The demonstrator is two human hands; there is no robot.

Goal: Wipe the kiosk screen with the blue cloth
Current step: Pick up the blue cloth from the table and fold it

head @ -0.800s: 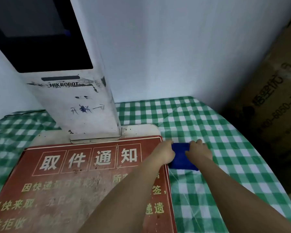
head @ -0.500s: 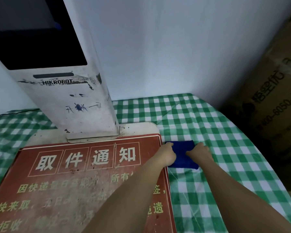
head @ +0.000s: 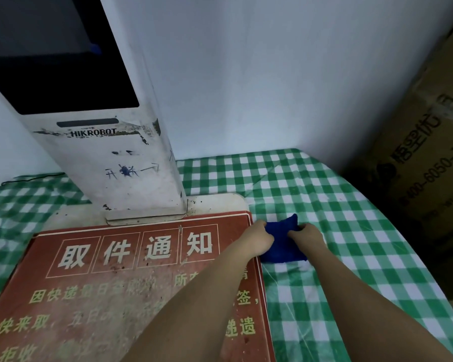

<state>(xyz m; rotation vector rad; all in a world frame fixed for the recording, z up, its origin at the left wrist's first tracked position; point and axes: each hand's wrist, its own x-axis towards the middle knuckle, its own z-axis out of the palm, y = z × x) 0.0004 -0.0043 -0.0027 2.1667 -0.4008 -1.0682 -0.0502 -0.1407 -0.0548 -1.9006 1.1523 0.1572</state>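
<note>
A small blue cloth (head: 283, 244) lies on the green checked tablecloth (head: 324, 205), just right of the red sign. My left hand (head: 256, 237) pinches its left edge and my right hand (head: 307, 235) pinches its right edge; the far part of the cloth bunches up between them. The white kiosk (head: 131, 165) leans up at the left, its dark screen (head: 58, 64) at the top left of the view, well above and left of both hands.
A worn red sign (head: 131, 283) with Chinese characters lies flat against the kiosk's base. A white wall (head: 272, 74) stands behind the table. Brown cardboard boxes (head: 429, 152) rise beyond the table's right edge. A black cable (head: 32, 177) runs at the far left.
Both hands have closed on the cloth's edges and drawn nearer each other; the cloth, flat before, now bunches upward between them. The view has shifted slightly.
</note>
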